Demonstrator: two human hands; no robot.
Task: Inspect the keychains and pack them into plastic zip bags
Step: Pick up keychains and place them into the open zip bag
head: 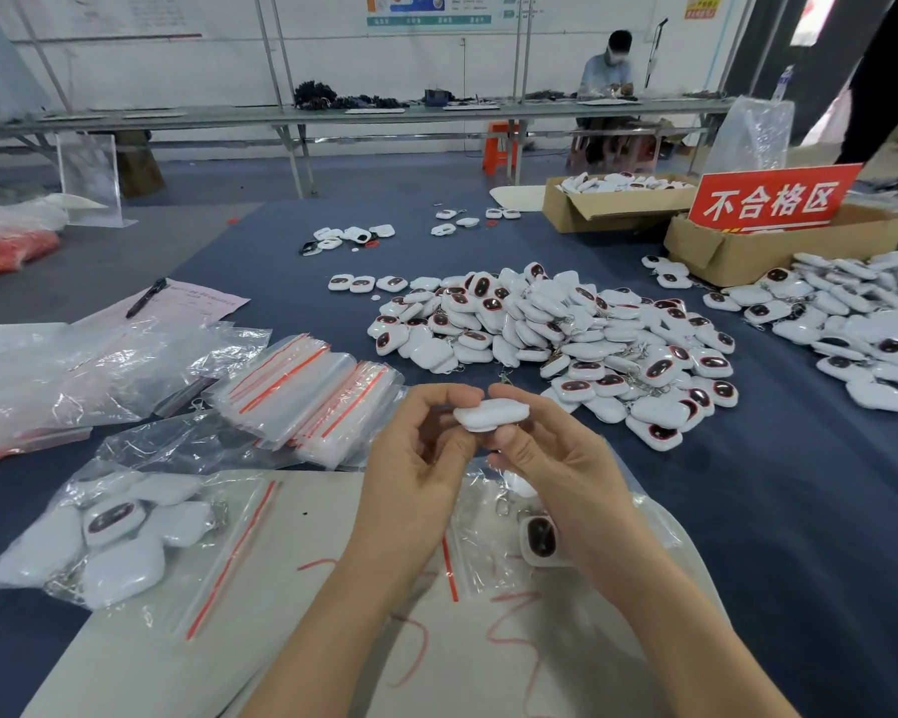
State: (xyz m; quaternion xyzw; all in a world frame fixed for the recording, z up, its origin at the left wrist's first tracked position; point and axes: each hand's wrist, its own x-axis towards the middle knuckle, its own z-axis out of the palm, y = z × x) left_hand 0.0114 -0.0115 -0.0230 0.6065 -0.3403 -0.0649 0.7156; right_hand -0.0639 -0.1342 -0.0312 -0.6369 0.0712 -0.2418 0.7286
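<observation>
Workshop table: a dark blue cloth (pixel 778 510) is spread over it; a long bench and a seated person are seen far behind.
Held keychain: a white keychain (pixel 491 414) is raised over the near part of the table, just in front of the pile (pixel 550 334), with its plain white side turned up.
Left hand: the left hand (pixel 416 458) is pinched on the keychain's left end with thumb and fingertips.
Right hand: the right hand (pixel 556 458) is clasped on the right end, thumb below and fingers above.
Step in hand: inspection is judged to be under way, and this piece is not yet packed.
Doing it well: the piece should be turned so that the dark face, the seams and the ring are all checked, and held by the edges so that the glossy face is not smudged.
Open bag: a part-filled zip bag (pixel 483 551) lies under the wrists on a pale board (pixel 307 562). Which way its mouth points cannot be told.
Rejects: a faulty piece would be sent to the box with the red sign (pixel 773 199), well apart at the right.
Empty bags: a stack of zip bags (pixel 307 391) is kept near the left hand.
</observation>
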